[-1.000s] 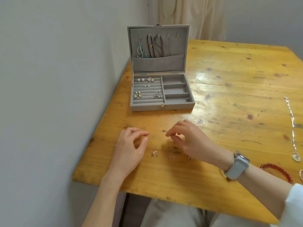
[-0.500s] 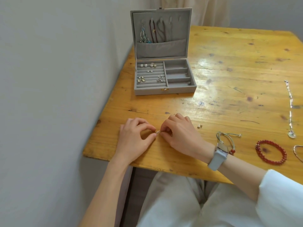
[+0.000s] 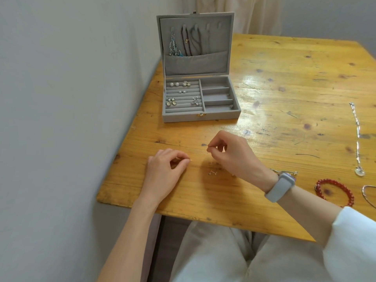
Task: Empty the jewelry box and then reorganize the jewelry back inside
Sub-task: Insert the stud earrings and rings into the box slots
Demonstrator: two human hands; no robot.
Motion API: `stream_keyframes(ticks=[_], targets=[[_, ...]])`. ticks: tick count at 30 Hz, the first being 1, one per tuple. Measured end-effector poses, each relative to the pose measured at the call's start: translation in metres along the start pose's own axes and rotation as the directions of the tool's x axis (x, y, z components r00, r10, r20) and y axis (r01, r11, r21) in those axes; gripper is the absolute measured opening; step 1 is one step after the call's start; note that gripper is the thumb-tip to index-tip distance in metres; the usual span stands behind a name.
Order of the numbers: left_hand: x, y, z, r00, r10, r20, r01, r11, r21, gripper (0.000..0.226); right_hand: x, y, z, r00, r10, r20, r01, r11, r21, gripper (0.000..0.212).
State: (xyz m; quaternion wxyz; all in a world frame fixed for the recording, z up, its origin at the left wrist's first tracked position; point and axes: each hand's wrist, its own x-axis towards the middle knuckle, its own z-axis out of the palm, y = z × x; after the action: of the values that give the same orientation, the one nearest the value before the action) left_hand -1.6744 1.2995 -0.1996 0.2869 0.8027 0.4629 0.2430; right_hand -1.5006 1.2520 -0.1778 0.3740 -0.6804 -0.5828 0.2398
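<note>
Both hands have pulled apart: the right hand (image 3: 230, 151) pinches a tiny silver earring stud (image 3: 207, 147), the left hand (image 3: 166, 167) pinches its back piece. Beyond, the open grey velvet jewelry box (image 3: 200, 98) is part filled; bracelets wait on the wooden counter (image 3: 284, 82).

No legible text anywhere.
</note>
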Motion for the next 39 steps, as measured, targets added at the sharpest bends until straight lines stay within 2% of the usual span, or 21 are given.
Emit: stream_keyframes(ticks=[2, 4, 11, 16, 22, 26, 30, 33, 39], targets=[[0.010, 0.004, -0.007, 0.999, -0.041, -0.015, 0.039, 0.993, -0.114, 0.008, 0.010, -0.001, -0.004, 0.999, 0.024, -0.029, -0.022, 0.998, 0.054, 0.008], [0.025, 0.007, -0.013, 0.997, -0.049, -0.067, 0.038, 0.987, -0.154, 0.009, 0.022, -0.002, -0.008, 0.998, 0.027, -0.058, -0.022, 0.997, 0.077, 0.007], [0.094, 0.005, -0.026, 0.969, -0.039, -0.246, 0.026, 0.998, -0.057, 0.011, 0.061, -0.005, -0.012, 0.993, -0.013, -0.119, 0.027, 0.994, 0.109, 0.006], [0.128, -0.001, -0.025, 0.988, 0.001, -0.152, 0.008, 0.998, 0.055, 0.010, 0.085, 0.001, -0.008, 0.991, -0.008, -0.130, 0.021, 0.995, 0.101, 0.012], [0.141, -0.013, -0.026, 0.991, 0.122, -0.058, -0.108, 0.972, 0.211, 0.008, 0.100, 0.007, -0.001, 0.992, 0.006, -0.123, 0.008, 0.994, 0.113, 0.012], [0.149, -0.018, -0.027, 0.994, 0.108, 0.010, -0.106, 0.957, 0.270, 0.012, 0.112, 0.006, 0.008, 0.992, -0.007, -0.123, 0.021, 0.994, 0.110, 0.009], [0.139, -0.033, -0.025, 0.983, 0.178, -0.053, -0.159, 0.955, 0.250, 0.019, 0.125, 0.005, 0.020, 0.995, -0.023, -0.093, 0.031, 0.996, 0.079, 0.004], [0.123, -0.040, -0.019, 0.962, 0.242, -0.124, -0.208, 0.949, 0.237, 0.034, 0.133, 0.002, 0.029, 0.995, -0.088, -0.044, 0.088, 0.996, -0.001, 0.006], [0.112, -0.042, -0.011, 0.950, 0.216, -0.226, -0.162, 0.958, 0.236, 0.041, 0.143, -0.001, 0.037, 0.987, -0.157, 0.042, 0.160, 0.981, -0.111, 0.008]])
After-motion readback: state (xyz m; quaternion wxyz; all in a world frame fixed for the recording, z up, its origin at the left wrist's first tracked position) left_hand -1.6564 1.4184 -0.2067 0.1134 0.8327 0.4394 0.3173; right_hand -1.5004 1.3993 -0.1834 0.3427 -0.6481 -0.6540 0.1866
